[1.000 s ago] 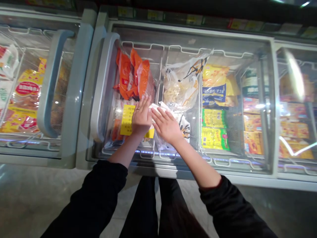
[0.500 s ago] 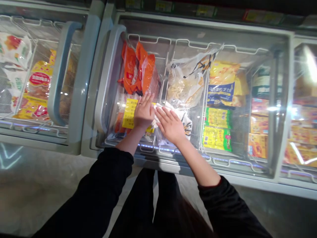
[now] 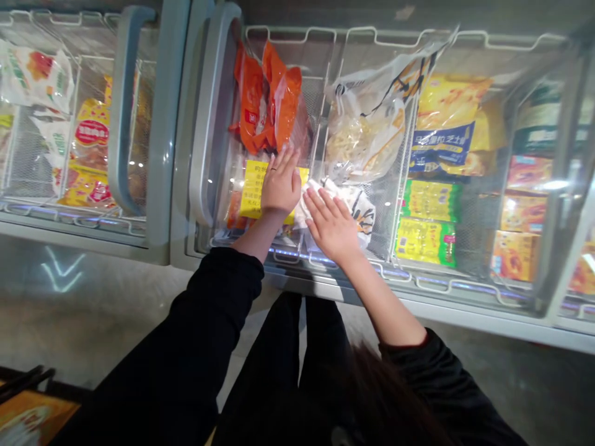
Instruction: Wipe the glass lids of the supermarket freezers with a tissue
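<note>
My left hand lies flat on the clear freezer lid, fingers stretched out, partly covering a yellow notice with dark printed characters. To its right, my right hand is also flat, its fingers over a crumpled white cloth or tissue on the lid. Beneath the lid, orange bags sit beyond my left hand. A clear and white bag of pale food is past my right hand, and a white bag with black marks lies beside it.
The lid's grey handle stands up at the left. Wire dividers separate yellow bags, green-yellow packets and orange boxes. Another freezer's handle is farther left. An orange item shows at the lower left.
My view has shifted, so the freezer appears higher and larger. Both hands stay flat on the lid, and the gap between them looks slightly wider.
</note>
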Available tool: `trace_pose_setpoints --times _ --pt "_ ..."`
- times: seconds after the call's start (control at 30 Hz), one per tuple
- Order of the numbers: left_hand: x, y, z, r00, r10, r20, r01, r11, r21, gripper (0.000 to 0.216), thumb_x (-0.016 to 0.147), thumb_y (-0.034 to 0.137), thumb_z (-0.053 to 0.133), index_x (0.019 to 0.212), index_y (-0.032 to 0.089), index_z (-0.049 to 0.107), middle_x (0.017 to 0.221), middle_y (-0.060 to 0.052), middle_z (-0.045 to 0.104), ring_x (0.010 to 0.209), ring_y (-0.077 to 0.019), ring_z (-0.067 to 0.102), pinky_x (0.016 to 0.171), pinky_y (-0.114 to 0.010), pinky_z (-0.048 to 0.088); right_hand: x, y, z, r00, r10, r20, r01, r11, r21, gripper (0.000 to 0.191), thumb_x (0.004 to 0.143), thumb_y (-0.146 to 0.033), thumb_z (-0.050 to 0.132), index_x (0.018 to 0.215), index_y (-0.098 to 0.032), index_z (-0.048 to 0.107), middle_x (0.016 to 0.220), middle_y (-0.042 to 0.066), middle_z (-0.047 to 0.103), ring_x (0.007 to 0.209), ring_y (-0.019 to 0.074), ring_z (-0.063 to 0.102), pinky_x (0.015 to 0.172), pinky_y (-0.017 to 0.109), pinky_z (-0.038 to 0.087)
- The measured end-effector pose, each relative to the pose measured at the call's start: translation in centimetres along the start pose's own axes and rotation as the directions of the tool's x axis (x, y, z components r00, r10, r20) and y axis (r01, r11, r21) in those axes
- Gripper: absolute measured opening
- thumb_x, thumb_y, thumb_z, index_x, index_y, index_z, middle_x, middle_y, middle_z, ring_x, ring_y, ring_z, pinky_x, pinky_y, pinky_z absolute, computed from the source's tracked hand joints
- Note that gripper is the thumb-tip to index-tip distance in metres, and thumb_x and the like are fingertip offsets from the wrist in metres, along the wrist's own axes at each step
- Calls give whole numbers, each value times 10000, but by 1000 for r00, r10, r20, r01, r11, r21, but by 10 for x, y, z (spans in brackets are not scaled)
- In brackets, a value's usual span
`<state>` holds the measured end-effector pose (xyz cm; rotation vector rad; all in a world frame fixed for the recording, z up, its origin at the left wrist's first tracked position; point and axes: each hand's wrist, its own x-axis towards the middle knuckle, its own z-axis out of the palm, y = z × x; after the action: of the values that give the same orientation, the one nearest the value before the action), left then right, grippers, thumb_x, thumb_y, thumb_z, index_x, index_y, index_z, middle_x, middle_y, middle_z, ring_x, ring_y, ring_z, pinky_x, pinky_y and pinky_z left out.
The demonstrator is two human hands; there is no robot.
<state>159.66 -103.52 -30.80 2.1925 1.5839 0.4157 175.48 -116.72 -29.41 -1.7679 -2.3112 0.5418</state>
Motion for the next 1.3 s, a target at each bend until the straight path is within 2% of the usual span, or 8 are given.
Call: trace_pose_setpoints --times 0.13,0.27,0.4,0.6,0.7,0.83,1.07,1.3 --pt "-1 3 -4 1000 27 13 -27 1000 5 636 1047 131 365 1651 298 473 1736 -27 467 1663 -264 333 1385 -597 287 -31 -5 1 985 159 -66 -161 986 -37 628 1144 -344 349 1750 -191 282 1797 51 339 1672 278 301 1357 525 256" --pt "-16 6 -10 995 53 81 -56 998 35 668 1044 138 386 1700 267 400 1762 -35 423 1672 -262 307 1391 -546 270 -61 -38 15 995 96 -14 -97 995 -38 641 1139 -327 354 1762 -232 235 1790 18 355 1669 268 306 1355 516 259" --pt "-66 10 -18 979 39 199 -60 993 103 688 1051 156 392 1734 203 327 1800 -64 339 1689 -272 254 1399 -504 245 -49 -31 14 1000 6 24 -4 999 -48 636 1145 -357 348 1762 -244 237 1793 13 350 1669 254 309 1360 499 263" --pt "-133 19 -16 985 -42 170 17 990 142 717 1067 188 394 1763 213 222 1805 -60 304 1698 -260 223 1405 -511 196 -94 -26 10 983 173 -64 -179 979 -99 654 1151 -353 338 1774 -250 165 1775 46 392 1653 285 346 1330 526 302" --pt "-136 22 -12 986 -45 163 22 989 144 710 1068 199 392 1758 175 229 1816 -69 267 1705 -268 191 1406 -512 169 -109 -47 17 991 132 7 -131 987 -94 622 1150 -339 350 1759 -251 258 1768 23 403 1658 278 333 1339 509 280" --pt "-130 18 -7 988 -45 149 28 993 114 705 1050 202 415 1745 192 291 1812 -55 284 1701 -265 209 1410 -491 168 -78 -46 19 997 45 67 -41 997 -63 597 1145 -353 360 1734 -257 342 1787 4 361 1671 252 303 1364 488 242" --pt "-135 14 -6 998 33 55 -38 995 87 686 1045 203 424 1725 218 339 1792 -56 342 1686 -258 269 1401 -516 209 -107 -47 26 973 218 -73 -221 975 -36 617 1147 -341 303 1756 -243 274 1788 41 363 1676 285 288 1342 556 274" --pt "-135 15 -8 997 69 29 -72 988 136 633 1067 218 392 1697 156 386 1781 -101 365 1679 -272 293 1386 -512 244 -97 -59 29 997 71 -14 -72 997 -31 559 1147 -336 359 1695 -248 431 1765 -9 401 1652 251 349 1348 483 279"
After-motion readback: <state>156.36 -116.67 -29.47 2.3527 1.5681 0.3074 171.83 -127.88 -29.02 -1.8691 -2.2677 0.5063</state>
